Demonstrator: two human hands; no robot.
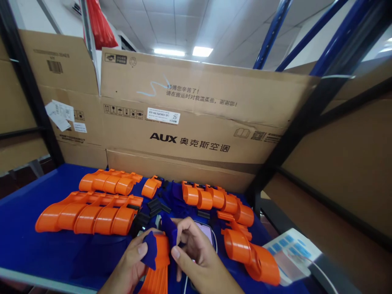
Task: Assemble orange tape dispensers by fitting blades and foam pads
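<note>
Low in the middle, my left hand point(132, 258) grips an orange plastic part point(161, 252) with a ribbed lower end. My left thumb presses a jagged dark blue piece of thin material point(150, 250) against its face. On the other side, my right hand point(197, 251) pinches a dark blue strip point(168, 228) between thumb and fingers, along the part's right edge. Whether the strip and the jagged piece are joined cannot be seen. Behind my right hand lies a phone point(204, 231) with a lit screen, partly hidden, with a white cable beside it.
Rows of curved orange parts lie at the left point(84, 219), back left point(105, 183) and right point(211, 199). Several black pieces point(157, 207) lie between them on the blue table point(18, 204). A white-and-blue box point(294, 249) is at right. Cardboard point(190, 122) walls the back.
</note>
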